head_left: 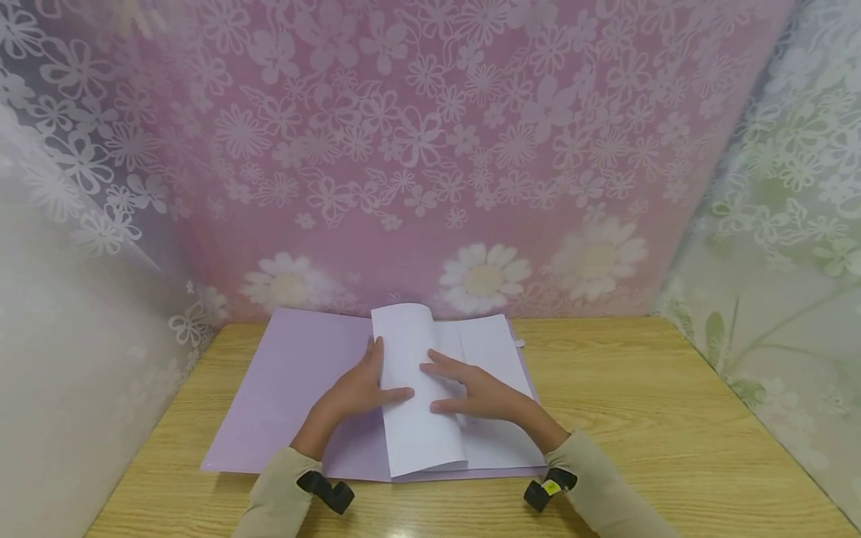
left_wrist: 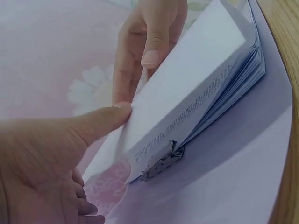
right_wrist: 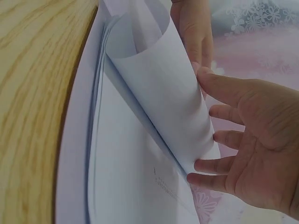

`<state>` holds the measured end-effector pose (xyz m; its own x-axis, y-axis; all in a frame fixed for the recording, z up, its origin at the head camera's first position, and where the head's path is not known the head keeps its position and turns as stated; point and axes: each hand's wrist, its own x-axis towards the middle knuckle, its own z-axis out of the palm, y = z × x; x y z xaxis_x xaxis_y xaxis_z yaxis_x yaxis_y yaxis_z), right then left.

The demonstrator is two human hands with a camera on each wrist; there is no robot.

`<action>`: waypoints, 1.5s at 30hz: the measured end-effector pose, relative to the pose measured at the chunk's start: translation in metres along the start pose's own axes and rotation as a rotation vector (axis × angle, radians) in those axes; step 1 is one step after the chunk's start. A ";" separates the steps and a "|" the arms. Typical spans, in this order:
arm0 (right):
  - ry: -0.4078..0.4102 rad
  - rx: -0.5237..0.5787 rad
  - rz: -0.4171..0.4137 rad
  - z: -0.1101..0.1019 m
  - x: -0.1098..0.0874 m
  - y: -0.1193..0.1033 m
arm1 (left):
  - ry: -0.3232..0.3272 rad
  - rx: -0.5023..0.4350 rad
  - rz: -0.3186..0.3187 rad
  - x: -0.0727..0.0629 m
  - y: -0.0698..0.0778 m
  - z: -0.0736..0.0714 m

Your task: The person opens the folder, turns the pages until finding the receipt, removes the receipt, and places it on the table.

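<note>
A lilac folder (head_left: 316,373) lies opened flat, with a stack of white paper (head_left: 491,359) on its right side. One or more top sheets (head_left: 403,433) are curled over toward the spine. Along the left edge of this curl is my left hand (head_left: 356,385), its fingers extended and its thumb resting on the paper. My right hand (head_left: 480,392) spreads its fingers over the curl's right part, fingertips touching the paper in the right wrist view. A metal clip (left_wrist: 163,163) shows at the spine in the left wrist view, below a column of small print.
The folder lies on a wood-grain table (head_left: 625,403), near its back edge. A pink flowered curtain (head_left: 417,149) stands right behind it, and pale flowered panels close off both sides. A small white tab (head_left: 520,343) sticks out at the folder's right edge.
</note>
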<state>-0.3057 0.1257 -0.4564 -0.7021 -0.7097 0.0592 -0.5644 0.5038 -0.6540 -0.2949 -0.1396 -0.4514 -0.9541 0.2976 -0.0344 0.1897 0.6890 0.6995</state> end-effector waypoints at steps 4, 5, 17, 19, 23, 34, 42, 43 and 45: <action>-0.001 -0.008 -0.013 0.000 -0.001 -0.003 | -0.016 0.017 -0.021 0.000 -0.002 0.000; -0.003 -0.010 -0.017 0.000 -0.001 -0.004 | -0.012 0.018 -0.025 0.000 -0.002 0.000; -0.050 0.000 -0.030 0.002 -0.004 -0.011 | 0.024 0.048 -0.025 0.006 -0.011 0.012; -0.060 0.002 -0.020 0.003 -0.005 -0.011 | -0.003 0.044 -0.017 0.005 -0.011 0.013; -0.103 -0.018 0.010 0.004 -0.006 -0.012 | -0.081 0.069 -0.001 0.002 -0.006 0.014; -0.158 -0.083 0.064 0.011 -0.007 -0.014 | -0.102 0.185 0.069 -0.001 0.003 0.024; -0.159 -0.084 0.048 0.013 -0.006 -0.017 | -0.125 0.220 0.038 -0.001 0.001 0.027; -0.159 -0.087 0.044 0.013 -0.006 -0.018 | -0.129 0.222 0.036 -0.001 0.000 0.027; -0.160 -0.092 0.041 0.013 -0.006 -0.018 | -0.129 0.221 0.041 0.000 -0.001 0.027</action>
<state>-0.2859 0.1148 -0.4546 -0.6511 -0.7534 -0.0916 -0.5795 0.5714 -0.5811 -0.2884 -0.1223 -0.4712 -0.9097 0.4004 -0.1098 0.2873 0.7980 0.5298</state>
